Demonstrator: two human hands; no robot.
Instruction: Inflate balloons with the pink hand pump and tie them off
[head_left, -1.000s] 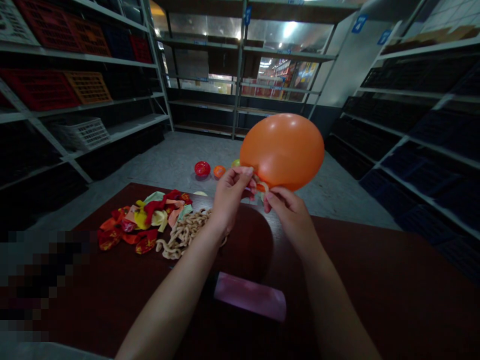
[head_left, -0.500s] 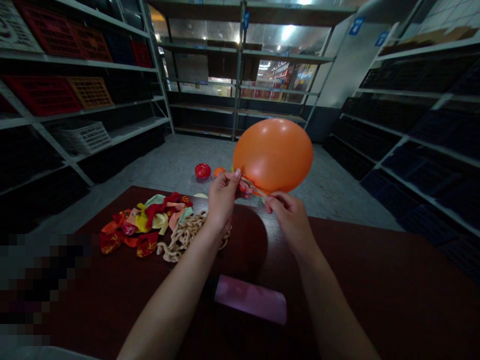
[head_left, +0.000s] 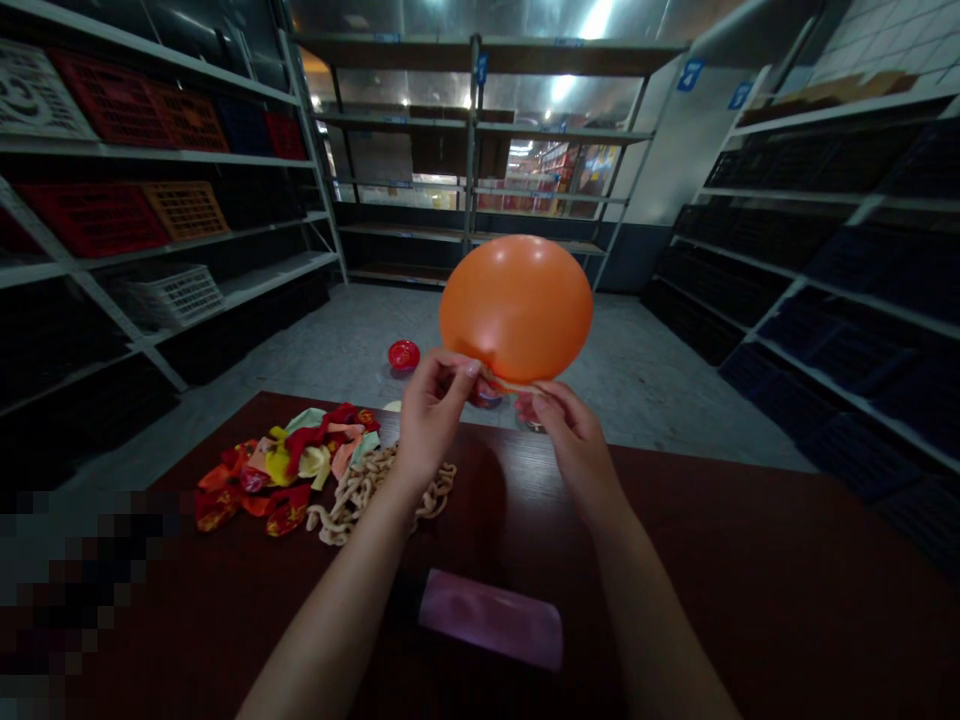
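An inflated orange balloon (head_left: 517, 300) is held up in front of me, over the far edge of the table. My left hand (head_left: 435, 405) is closed in a pinch at its lower left, where the neck is; the fingers mostly hide the neck. A thin beige cord (head_left: 516, 388) stretches beneath the balloon between both hands. Thumb and fingers of my right hand (head_left: 568, 425) pinch the cord's right end. Left of my forearm lies a tangled heap of beige cord (head_left: 352, 505), touching a pile of limp, multicoloured balloons (head_left: 300, 462).
A pinkish-purple cylinder (head_left: 491, 620) lies on the dark brown table (head_left: 720, 560) between my forearms. Beyond the table, a round red object (head_left: 403, 355) rests on the floor. Shelving racks (head_left: 474, 150) stand on three sides, those at left holding plastic crates (head_left: 184, 210).
Both hands and the orange balloon have shifted a little left in view. The cord between the hands looks more level. My view has tilted slightly upward.
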